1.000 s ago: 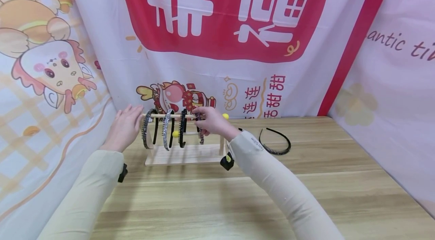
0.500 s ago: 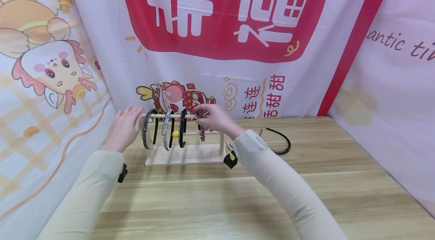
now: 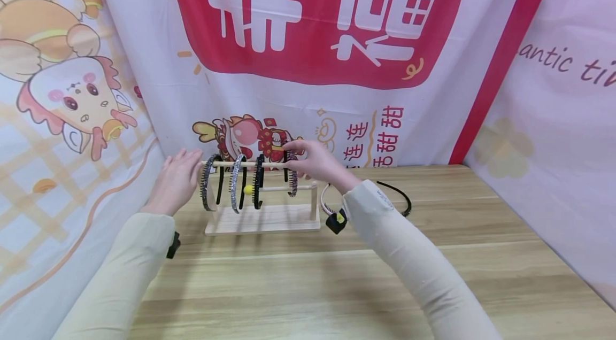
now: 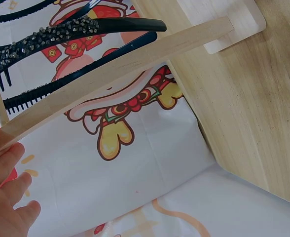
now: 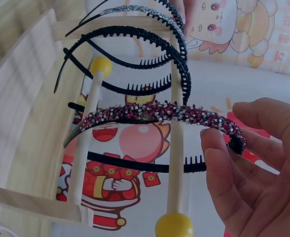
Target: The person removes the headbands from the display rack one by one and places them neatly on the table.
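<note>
A wooden stand (image 3: 264, 226) carries a row of headbands on its upper bar. My left hand (image 3: 177, 179) rests at the bar's left end; in the left wrist view its fingers (image 4: 7, 160) touch the top of the end post (image 4: 120, 69). My right hand (image 3: 317, 161) pinches a headband with red and silver stones (image 5: 150, 112) between thumb and fingers. The upper bar (image 5: 176, 158) passes through this headband's arch. To its left hang a black toothed headband (image 3: 257, 185), a silver glittery headband (image 3: 235, 185) and a dark grey studded headband (image 3: 206, 185).
A pale headband (image 3: 324, 198) and a black headband (image 3: 406, 210) lie on the wooden table (image 3: 289, 286) right of the stand. Yellow balls cap the upper bar (image 5: 173, 227) and lower bar (image 5: 101, 66). Printed cloth walls (image 3: 159, 62) border the table.
My right hand has moved right along the upper bar and slightly up, carrying the red-and-silver-stoned headband with it. My left hand and the stand have stayed put.
</note>
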Tool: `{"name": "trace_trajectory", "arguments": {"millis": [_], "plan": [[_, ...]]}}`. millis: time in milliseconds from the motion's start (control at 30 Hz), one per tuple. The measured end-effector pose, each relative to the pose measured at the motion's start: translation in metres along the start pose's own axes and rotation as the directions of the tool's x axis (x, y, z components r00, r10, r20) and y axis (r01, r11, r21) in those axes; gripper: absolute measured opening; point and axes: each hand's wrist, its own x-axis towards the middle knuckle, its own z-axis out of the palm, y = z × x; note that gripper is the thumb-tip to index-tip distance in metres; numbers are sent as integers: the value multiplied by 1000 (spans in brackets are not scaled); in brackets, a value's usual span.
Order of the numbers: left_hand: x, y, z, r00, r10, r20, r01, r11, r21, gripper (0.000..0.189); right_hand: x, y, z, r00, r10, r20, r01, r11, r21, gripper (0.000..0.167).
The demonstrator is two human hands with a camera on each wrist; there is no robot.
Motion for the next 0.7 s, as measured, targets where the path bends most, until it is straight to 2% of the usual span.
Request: {"name": "trace_trajectory", "arguments": {"millis": [133,700], "plan": [[0,0,0,1000,-5,6,5,1000,-2,42,-4,-1,-7,999,-21,-24,21,999,-30,43],[1,-1,0,1000,-7,13,7,1000,-5,42,-19,-3,-44,996,-21,-85,22,1000,9,40]]}}
